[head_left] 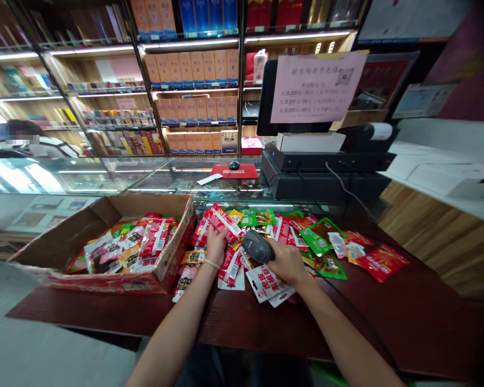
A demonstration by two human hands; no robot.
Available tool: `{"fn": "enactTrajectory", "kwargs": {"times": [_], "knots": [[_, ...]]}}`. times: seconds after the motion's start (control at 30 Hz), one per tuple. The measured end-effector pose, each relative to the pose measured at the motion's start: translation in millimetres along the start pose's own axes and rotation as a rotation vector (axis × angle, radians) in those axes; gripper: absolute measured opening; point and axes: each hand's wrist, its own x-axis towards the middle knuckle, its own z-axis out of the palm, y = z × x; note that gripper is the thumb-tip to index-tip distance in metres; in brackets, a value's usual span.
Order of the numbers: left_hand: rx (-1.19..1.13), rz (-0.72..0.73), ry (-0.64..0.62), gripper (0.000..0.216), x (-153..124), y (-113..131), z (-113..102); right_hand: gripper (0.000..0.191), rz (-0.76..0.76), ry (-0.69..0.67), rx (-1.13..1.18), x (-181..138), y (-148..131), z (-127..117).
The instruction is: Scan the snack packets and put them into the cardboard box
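My right hand [289, 262] is wrapped round a dark handheld barcode scanner [258, 246], its head facing left over the heap of snack packets. In my left hand [216, 244] is a red snack packet [222, 219], gripped at its lower edge just left of the scanner. Around both hands lie more packets: a green packet [321, 236], a white packet with red lettering [264, 284] and a red packet [383, 262] at the right. To the left, an open cardboard box [116, 282] holds a pile of similar packets [157, 236].
A glass counter [165, 180] runs behind the brown table [242, 328], with a mouse [234, 165] on a red pad. Beyond stand a monitor [268, 99] with a paper notice and a receipt printer [367, 138]. The scanner's cable [347, 298] trails right. A person [36, 142] is at far left.
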Motion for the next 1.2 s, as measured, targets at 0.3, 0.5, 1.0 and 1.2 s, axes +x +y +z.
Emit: {"fn": "enactTrajectory", "kwargs": {"times": [0.3,0.5,1.0,1.2], "knots": [[0.285,0.248,0.017,0.061,-12.3,62.2,25.0,0.037,-0.044,0.143,0.028,9.9,-0.6,-14.1],[0.570,0.478,-0.112,0.054,-22.8,177.2,13.9,0.046,-0.084,0.247,0.102,42.7,-37.4,-33.3],[1.191,0.458,0.138,0.037,-22.6,258.3,-140.1,0.045,-0.240,0.149,0.153,81.5,-137.6,-15.4],[1.125,0.534,-0.010,0.029,-71.2,240.1,-99.4,0.046,-0.209,0.159,0.119,62.7,-127.9,-7.4]]}}
